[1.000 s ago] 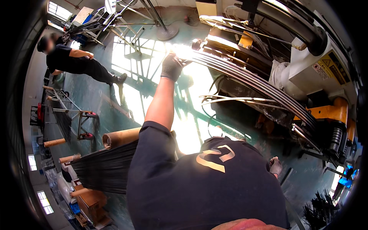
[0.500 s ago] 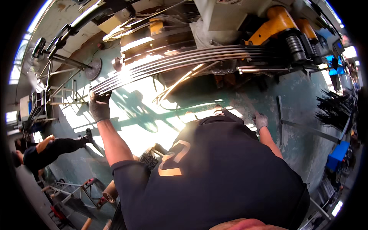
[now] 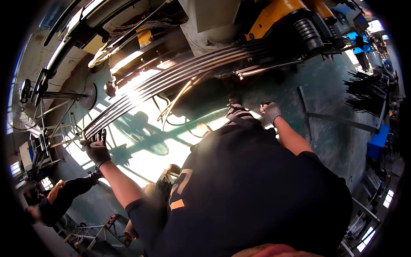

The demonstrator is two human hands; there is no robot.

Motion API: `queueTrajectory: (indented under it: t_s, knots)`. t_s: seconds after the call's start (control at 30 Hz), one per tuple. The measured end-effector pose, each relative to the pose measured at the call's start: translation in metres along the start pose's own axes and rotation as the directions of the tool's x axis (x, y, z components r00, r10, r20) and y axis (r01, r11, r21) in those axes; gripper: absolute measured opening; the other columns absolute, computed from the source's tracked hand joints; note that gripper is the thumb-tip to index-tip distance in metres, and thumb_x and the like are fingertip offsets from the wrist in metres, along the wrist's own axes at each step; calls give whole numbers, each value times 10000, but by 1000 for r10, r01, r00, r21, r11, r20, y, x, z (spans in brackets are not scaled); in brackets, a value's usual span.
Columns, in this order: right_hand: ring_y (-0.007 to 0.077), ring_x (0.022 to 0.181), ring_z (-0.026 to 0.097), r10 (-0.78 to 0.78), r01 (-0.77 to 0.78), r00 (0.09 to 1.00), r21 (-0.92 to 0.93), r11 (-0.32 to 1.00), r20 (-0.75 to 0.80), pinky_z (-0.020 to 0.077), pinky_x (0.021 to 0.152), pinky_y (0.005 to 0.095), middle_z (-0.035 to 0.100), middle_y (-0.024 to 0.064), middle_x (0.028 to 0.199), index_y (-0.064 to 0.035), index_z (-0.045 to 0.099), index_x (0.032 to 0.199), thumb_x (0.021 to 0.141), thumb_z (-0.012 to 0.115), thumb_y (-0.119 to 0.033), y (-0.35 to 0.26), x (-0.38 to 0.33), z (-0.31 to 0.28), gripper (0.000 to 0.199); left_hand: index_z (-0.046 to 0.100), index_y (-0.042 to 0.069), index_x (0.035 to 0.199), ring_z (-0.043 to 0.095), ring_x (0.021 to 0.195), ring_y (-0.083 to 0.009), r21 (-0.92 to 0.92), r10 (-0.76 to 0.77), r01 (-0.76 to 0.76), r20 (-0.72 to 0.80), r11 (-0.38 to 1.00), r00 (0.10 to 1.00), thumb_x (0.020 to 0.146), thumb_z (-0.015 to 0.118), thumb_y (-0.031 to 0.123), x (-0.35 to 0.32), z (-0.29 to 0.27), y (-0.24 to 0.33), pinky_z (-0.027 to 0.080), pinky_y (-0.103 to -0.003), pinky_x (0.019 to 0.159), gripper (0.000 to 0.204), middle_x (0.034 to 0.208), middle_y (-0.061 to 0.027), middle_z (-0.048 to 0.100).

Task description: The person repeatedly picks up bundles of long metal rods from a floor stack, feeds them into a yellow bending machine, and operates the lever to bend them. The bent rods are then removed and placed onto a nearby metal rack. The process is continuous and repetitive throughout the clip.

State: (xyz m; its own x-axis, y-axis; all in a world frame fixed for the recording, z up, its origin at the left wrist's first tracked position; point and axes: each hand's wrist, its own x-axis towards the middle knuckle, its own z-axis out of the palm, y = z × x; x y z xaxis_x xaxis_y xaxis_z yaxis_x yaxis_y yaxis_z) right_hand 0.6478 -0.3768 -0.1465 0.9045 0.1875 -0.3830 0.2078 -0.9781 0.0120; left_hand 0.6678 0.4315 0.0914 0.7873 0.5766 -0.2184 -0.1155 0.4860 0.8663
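Note:
A bundle of several long, thin metal rods (image 3: 171, 73) runs from a machine at the upper right down to the left, bowing slightly. At their left ends my left hand (image 3: 97, 152), in a dark knit glove, is closed on the rods with the thumb beside them and some fingers raised. My right hand (image 3: 272, 112), in a greyish glove, is away from the rods over the floor in front of my body. Its fingers are curled in; a small dark patch shows at them, and whether they hold anything is hidden.
The machine has a yellow arm (image 3: 274, 17) and a coiled spring (image 3: 306, 29). A floor-standing frame with a round base (image 3: 88, 96) is at the left. A person (image 3: 70, 195) is at the lower left. Dark rods (image 3: 366, 92) and a blue box (image 3: 378, 142) lie right.
The view has shifted, with the machine now farther left. My left hand has moved down and left along with the rod ends. My right hand has come up and inward, its fingers more curled.

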Motion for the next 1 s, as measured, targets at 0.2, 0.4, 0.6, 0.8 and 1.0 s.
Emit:
queueTrajectory:
  t_s: [0.2,0.4,0.6,0.8,1.0]
  knots:
    - [310,1003,706,20,-27,987,47,998,157,557,852,426,737,108,1059,-152,736,1037,881,604,-247,27,54,-15,226,163,85,1609,417,1414,-458,-273,-51,-40,-317,961,947,1059,365,573,-41,9,-89,388,-634,1153,763,1621,-233,319]
    - [338,1091,667,0,-27,917,61,998,398,512,898,495,720,161,1155,-120,722,1048,884,626,-326,115,88,31,280,545,48,1257,476,1309,-373,-969,-753,221,60,115,655,1078,364,484,-122,15,-308,337,-585,1147,504,1436,-142,523]
    - [339,1123,656,-158,154,975,-40,987,-158,486,979,481,706,173,1195,-86,723,1117,907,603,-340,173,100,8,351,427,39,1435,467,1310,-357,133,-470,451,270,883,840,1075,438,412,-193,104,-427,382,-533,1078,518,1488,-180,481]
    - [346,1118,665,210,4,905,499,867,-371,454,1040,472,713,184,1200,-74,753,1084,968,534,-363,161,112,-9,381,539,75,1242,675,969,-347,-17,-670,678,-179,735,721,966,612,138,-157,179,-368,583,-506,806,293,1242,-225,653]
    - [394,1103,654,180,-319,920,402,858,347,504,955,443,704,204,1192,-27,726,1150,947,572,-326,121,26,-29,393,557,58,1076,650,766,-332,54,-569,602,-267,797,778,1009,538,103,-144,188,-355,553,-463,607,83,1012,-184,641]
